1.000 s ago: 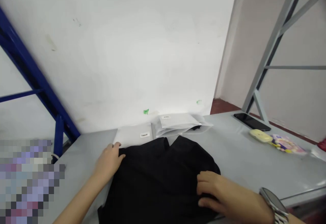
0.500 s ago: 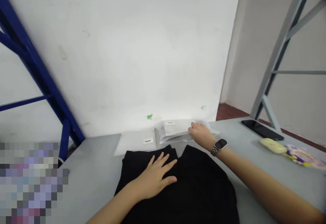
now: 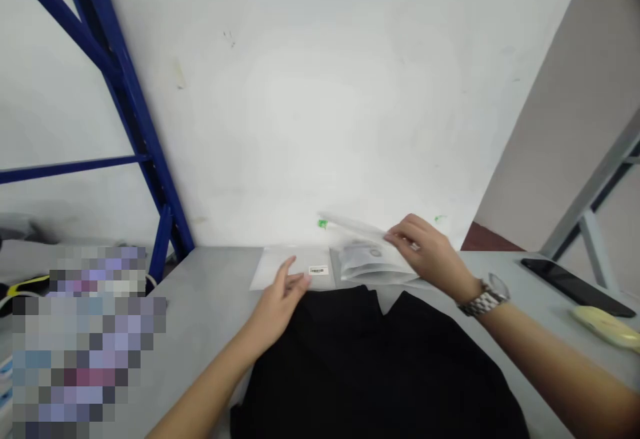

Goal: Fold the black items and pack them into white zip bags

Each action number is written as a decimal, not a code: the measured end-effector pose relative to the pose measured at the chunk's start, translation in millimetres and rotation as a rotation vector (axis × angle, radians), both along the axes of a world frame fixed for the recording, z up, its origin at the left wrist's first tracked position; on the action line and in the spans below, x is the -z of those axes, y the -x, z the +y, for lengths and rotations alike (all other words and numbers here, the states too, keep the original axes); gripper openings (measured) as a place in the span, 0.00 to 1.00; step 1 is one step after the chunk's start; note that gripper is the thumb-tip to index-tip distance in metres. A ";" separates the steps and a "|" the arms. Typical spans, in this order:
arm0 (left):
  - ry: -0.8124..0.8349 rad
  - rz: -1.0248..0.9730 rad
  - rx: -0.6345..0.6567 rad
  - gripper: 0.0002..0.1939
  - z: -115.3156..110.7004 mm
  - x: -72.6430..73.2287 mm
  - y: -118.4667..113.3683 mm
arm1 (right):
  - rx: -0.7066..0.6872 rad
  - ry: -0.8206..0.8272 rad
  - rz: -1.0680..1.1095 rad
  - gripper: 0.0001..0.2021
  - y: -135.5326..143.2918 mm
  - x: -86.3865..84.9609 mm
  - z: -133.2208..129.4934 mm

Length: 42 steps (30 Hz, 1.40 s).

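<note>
A black garment lies spread on the grey table in front of me, its lower part cut off by the picture's edge. Pinched in my right hand is the edge of a frosted plastic bag, raised and tilted above a small stack of similar bags. My left hand hovers at the garment's upper left edge with thumb and fingers apart. Just beyond its fingertips rests a flat frosted bag with a barcode label. Whether the left fingers touch this bag I cannot tell.
A white wall rises at the table's back edge. To the right lie a black phone and a yellow case. Blue metal framing stands at left, a grey frame at right. A blurred-out patch covers the lower left.
My right hand has lifted a bag from the stack. My left hand has left the middle of the garment for its upper left edge. The view has shifted left.
</note>
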State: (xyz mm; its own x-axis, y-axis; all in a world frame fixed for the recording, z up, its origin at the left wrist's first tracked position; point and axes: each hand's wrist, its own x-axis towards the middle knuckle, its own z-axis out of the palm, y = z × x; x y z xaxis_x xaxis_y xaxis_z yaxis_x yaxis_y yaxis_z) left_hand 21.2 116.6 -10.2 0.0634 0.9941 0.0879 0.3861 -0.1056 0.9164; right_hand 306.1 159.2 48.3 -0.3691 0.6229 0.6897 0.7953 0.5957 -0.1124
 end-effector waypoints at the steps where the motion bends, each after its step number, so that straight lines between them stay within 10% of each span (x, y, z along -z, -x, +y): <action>1: 0.063 -0.209 0.001 0.40 1.1 -6.1 2.8 | -0.047 -0.065 -0.093 0.11 20.0 1.5 -3.8; 4: 0.251 -0.542 -0.030 0.40 7.7 -16.5 17.4 | -0.188 -0.187 -0.424 0.12 70.3 21.0 -3.7; 10: 0.237 -0.316 -0.319 0.18 28.2 0.1 46.6 | -0.381 -0.142 -0.466 0.12 84.4 53.1 1.9; 16: 0.085 -0.136 -0.483 0.09 44.1 3.3 73.5 | -0.082 0.343 -0.465 0.08 34.7 52.2 -10.3; 28: -0.206 0.260 -0.446 0.19 66.6 42.4 56.6 | 0.307 0.194 -0.441 0.15 12.7 85.9 60.8; 35: -0.443 0.434 -0.431 0.24 43.4 32.0 35.4 | 0.319 0.188 -0.430 0.18 21.9 62.7 71.3; 42: -0.637 0.437 -0.123 0.32 7.4 18.3 -11.4 | 0.192 0.134 -0.400 0.22 63.9 14.5 13.5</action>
